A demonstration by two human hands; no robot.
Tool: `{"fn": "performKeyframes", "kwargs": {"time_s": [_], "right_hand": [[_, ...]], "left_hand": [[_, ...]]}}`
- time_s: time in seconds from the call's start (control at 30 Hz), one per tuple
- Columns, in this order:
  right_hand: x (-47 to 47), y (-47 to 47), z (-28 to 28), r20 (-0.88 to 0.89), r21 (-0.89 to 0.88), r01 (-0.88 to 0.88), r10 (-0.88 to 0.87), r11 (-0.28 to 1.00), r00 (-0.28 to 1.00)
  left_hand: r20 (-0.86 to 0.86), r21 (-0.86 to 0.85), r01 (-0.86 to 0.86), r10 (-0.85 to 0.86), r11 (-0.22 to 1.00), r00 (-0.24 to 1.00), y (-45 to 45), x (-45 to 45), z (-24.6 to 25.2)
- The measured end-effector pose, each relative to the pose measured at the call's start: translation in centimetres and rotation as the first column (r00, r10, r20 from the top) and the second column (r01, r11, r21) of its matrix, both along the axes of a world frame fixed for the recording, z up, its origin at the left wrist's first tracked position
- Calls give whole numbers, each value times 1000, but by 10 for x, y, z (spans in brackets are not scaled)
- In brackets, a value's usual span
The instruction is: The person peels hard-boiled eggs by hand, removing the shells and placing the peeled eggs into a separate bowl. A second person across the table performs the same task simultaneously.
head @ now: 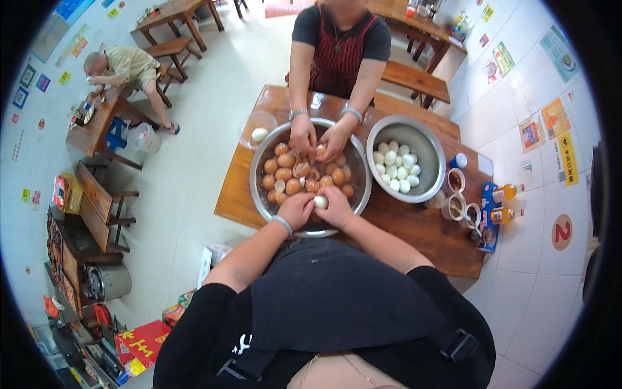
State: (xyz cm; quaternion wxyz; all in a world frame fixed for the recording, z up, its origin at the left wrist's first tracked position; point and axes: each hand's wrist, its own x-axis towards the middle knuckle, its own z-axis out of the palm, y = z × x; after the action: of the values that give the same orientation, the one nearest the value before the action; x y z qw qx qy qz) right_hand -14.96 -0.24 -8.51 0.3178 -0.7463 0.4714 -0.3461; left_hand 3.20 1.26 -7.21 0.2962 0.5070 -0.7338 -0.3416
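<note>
Over the near side of a wide metal bowl [360, 204], my left hand [297, 210] and my right hand [334, 206] meet around a white peeled egg [320, 202]. Fingers of both hands touch it. Brown-shelled eggs [284, 173] fill much of this bowl, with broken shell pieces [279, 185] among them. A co-worker's two hands [316, 141] reach into the far side of the same bowl and hold a brown egg [321, 149]. To the right, a second metal bowl [430, 146] contains many white peeled eggs [402, 172].
A clear plastic bowl [248, 127] with one white egg stands at the table's far left. Small condiment containers [455, 206], a blue carton [488, 194] and orange drink bottles [503, 215] line the right side by the tiled wall. Another person [127, 68] sits at a separate table.
</note>
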Motion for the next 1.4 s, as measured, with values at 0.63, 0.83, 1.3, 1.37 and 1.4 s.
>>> {"fn": "performKeyframes", "kwargs": {"time_s": [0.63, 0.83, 1.3, 1.37, 1.4], "right_hand": [[-1, 0, -10, -100, 77, -56, 63, 995, 993], [-1, 5, 2, -72, 80, 39, -33, 996, 997], [-4, -8, -20, 56, 369, -32, 12, 929, 998], [-6, -12, -32, 132, 358, -84, 39, 930, 991], [-8, -14, -37, 154, 392, -94, 35, 915, 987]], "left_hand": [[195, 69, -92, 77, 993, 978, -2, 0, -17], [594, 92, -125, 46, 988, 803, -4, -1, -7], [21, -45, 22, -21, 999, 1000, 4, 4, -12], [76, -4, 13, -13, 1000, 997, 4, 5, -12], [48, 5, 35, -35, 999, 998, 4, 6, -11]]}}
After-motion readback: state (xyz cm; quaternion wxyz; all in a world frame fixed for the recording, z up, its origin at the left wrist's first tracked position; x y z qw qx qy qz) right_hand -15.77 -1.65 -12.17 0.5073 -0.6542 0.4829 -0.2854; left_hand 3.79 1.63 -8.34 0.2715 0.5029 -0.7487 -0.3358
